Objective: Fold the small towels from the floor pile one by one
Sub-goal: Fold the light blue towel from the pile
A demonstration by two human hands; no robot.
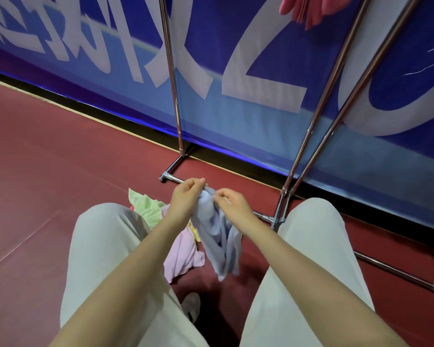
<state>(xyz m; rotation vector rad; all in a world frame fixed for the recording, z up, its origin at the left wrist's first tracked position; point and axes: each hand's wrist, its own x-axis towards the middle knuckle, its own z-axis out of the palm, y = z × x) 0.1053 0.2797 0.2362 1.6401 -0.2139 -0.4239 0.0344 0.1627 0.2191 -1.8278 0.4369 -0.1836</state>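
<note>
A pale blue small towel hangs crumpled in the air between my knees. My left hand pinches its top edge. My right hand pinches the same edge close beside the left. The towel's lower end dangles just above the red floor. Behind my left arm lies the floor pile: a light green towel, a pink towel and a bit of yellow cloth, partly hidden by my arm and left knee.
A chrome rack stands ahead, its base bars crossing the floor just beyond my hands. A blue banner wall rises behind it. Pink-red cloths hang from the rack at the top right. My knees flank the towels.
</note>
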